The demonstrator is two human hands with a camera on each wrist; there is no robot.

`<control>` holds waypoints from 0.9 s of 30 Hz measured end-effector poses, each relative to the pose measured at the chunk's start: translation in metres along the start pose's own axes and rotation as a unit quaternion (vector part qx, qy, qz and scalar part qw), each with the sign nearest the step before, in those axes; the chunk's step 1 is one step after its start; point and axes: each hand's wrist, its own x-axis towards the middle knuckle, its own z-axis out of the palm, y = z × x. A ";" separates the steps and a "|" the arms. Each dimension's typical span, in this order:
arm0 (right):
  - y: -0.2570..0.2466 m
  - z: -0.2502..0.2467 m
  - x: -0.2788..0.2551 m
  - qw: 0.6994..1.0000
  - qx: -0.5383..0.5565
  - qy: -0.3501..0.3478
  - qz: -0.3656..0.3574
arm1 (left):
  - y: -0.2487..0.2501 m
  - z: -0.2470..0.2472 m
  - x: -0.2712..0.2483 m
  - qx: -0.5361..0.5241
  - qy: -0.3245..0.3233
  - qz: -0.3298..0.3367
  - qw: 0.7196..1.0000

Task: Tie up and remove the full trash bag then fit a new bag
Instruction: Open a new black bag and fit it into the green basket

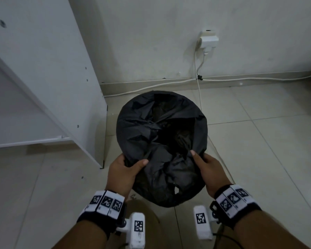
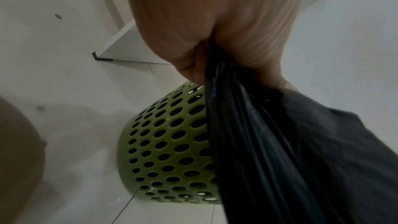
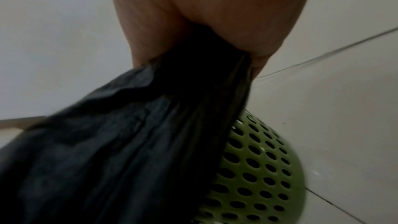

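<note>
Head view: the white cabinet [image 1: 43, 72] is seen standing on the tiled floor [image 1: 258, 150] close to the left of the bin, so swing room is judged limited there. The black trash bag [image 1: 158, 133] is draped over the green perforated bin [image 2: 163, 146], and its near rim is bunched in both fists. Fingers of the left hand [image 1: 123, 170] and right hand [image 1: 209, 169] are clamped on the plastic. A small hole [image 1: 177, 190] is visible near the front; a tear could be widened by hard pulling. The white cable [image 1: 198, 90] running behind could be snagged.
</note>
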 end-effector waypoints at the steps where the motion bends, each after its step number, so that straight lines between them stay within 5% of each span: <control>1: 0.002 0.002 -0.001 1.000 0.007 -0.015 -0.006 | 0.005 0.002 0.002 0.037 0.023 0.008 0.999; 5: 0.002 0.017 -0.001 1.000 0.009 -0.005 -0.021 | 0.010 0.014 0.013 0.130 0.085 0.030 0.987; 11: 0.000 0.034 0.005 0.995 -0.022 0.095 -0.034 | 0.003 0.029 0.030 0.067 0.124 0.005 0.990; 17: -0.004 0.034 0.009 0.982 0.136 0.108 0.070 | 0.005 0.033 0.031 -0.164 0.093 -0.128 0.974; 21: -0.013 0.030 -0.006 0.965 0.252 0.058 0.046 | 0.013 0.033 0.016 -0.101 0.113 -0.086 0.985; 27: 0.008 0.045 -0.011 0.991 -0.055 0.105 -0.067 | 0.009 0.044 0.001 0.107 0.053 0.015 0.993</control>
